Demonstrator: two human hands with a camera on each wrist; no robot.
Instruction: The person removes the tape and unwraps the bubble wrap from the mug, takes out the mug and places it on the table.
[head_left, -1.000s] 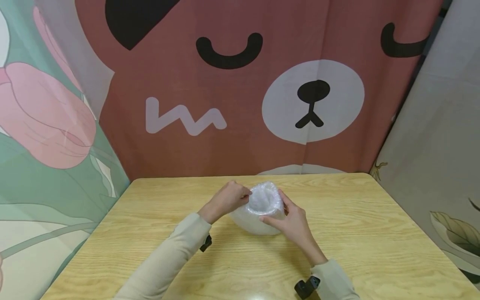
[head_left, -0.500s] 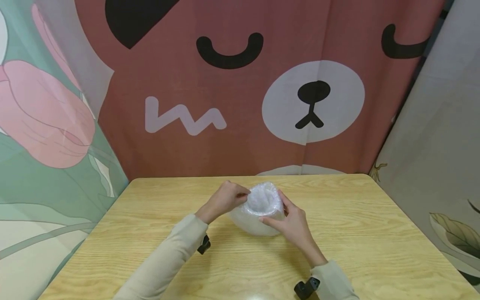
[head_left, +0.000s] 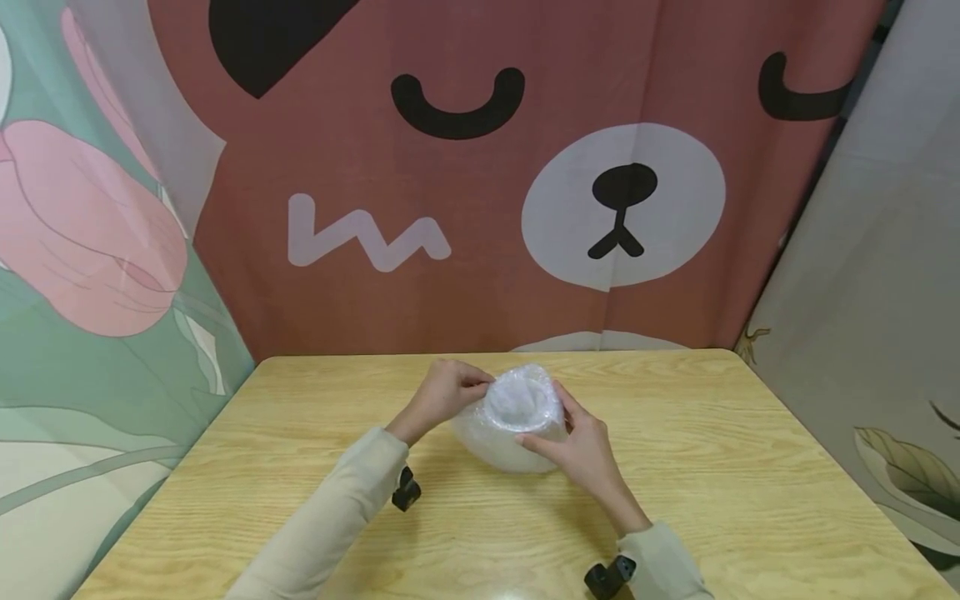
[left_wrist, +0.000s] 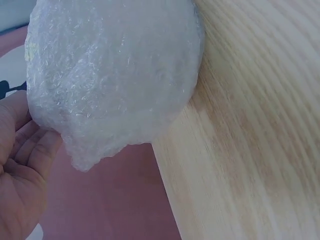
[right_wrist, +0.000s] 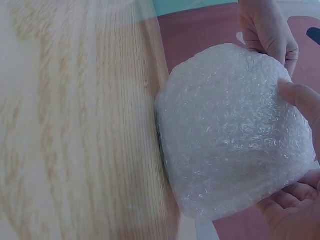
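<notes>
At mid-table (head_left: 675, 467), the bubble-wrapped bundle (head_left: 510, 425) sits a touch further left than before; the left hand (head_left: 442, 396) still pinches its rim, the right hand (head_left: 581, 446) cups its side.

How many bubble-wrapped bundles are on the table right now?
1. The bubble-wrapped bundle sits near the middle of the wooden table, held between the left hand, which pinches its top edge, and the right hand, which cups its side. No others are visible.
</notes>
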